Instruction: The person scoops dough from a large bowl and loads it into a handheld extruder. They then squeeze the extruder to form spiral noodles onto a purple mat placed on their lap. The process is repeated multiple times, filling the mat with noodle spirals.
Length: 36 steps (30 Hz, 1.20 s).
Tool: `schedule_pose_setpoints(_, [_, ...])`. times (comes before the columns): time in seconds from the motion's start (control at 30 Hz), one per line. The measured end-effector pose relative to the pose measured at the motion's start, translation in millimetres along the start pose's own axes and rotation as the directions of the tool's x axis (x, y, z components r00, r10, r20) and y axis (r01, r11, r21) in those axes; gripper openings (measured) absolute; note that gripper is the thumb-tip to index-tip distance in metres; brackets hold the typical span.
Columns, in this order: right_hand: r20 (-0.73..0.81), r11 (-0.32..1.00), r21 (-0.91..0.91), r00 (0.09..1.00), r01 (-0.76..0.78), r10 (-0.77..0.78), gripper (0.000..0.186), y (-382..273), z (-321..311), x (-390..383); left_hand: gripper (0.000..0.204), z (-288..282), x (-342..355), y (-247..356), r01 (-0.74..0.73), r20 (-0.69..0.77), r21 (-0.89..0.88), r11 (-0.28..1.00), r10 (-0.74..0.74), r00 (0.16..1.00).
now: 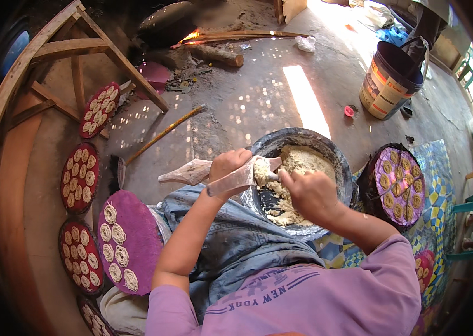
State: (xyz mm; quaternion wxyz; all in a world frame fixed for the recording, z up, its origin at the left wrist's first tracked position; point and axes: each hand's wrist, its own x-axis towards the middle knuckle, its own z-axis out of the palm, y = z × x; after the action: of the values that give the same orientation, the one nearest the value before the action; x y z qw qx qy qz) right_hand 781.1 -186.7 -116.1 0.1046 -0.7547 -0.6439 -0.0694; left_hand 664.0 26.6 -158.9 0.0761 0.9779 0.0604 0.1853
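My left hand (229,167) is closed round a pale, dough-smeared hand press (185,172) with long handles, held over the near left rim of a large dark basin (338,147). A lump of dough (261,171) sits in the mouth of the press. My right hand (310,193) grips a short, shiny spoon (273,176) whose end meets that lump; its far part is hidden by dough. Crumbly, pale dough (306,159) fills much of the basin. At my left lies a purple round mat (146,241) with several coiled noodle nests (118,233) along its left side.
Round red trays of noodle nests (79,178) line the left, beside a wooden frame (69,49). Another nest-covered tray (398,185) stands right of the basin. A fire (191,36) burns under a pot at the back. A dark bucket (391,81) stands far right, near a person's leg.
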Motion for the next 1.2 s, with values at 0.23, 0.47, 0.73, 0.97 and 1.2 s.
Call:
schedule_pose_setpoints(0.23, [0.024,0.999,-0.038,1.0,-0.017,0.018,0.033,10,-54,-21,0.026,-12,-9,-32,0.139,-0.039,0.047,0.989,-0.137,0.99])
schedule_pose_setpoints(0.47, [0.039,0.999,-0.033,0.999,0.018,-0.016,0.029,5,-55,4,0.03,2,7,-10,-0.004,-0.068,0.091,0.996,0.01,0.998])
schedule_pose_setpoints(0.73, [-0.048,0.962,0.22,0.983,-0.162,0.176,0.022,31,-59,-24,0.023,-29,5,-20,0.072,-0.435,0.325,0.943,0.082,0.897])
schedule_pose_setpoints(0.97, [0.227,0.319,0.864,0.867,-0.389,0.443,0.024,5,13,-10,0.022,-31,31,-1,0.124,-0.559,0.308,0.943,0.074,0.826])
schedule_pose_setpoints(1.2, [0.582,0.673,0.508,0.79,-0.538,0.192,0.03,65,30,-44,0.026,-49,7,-47,0.176,-0.593,0.011,0.984,-0.136,0.794])
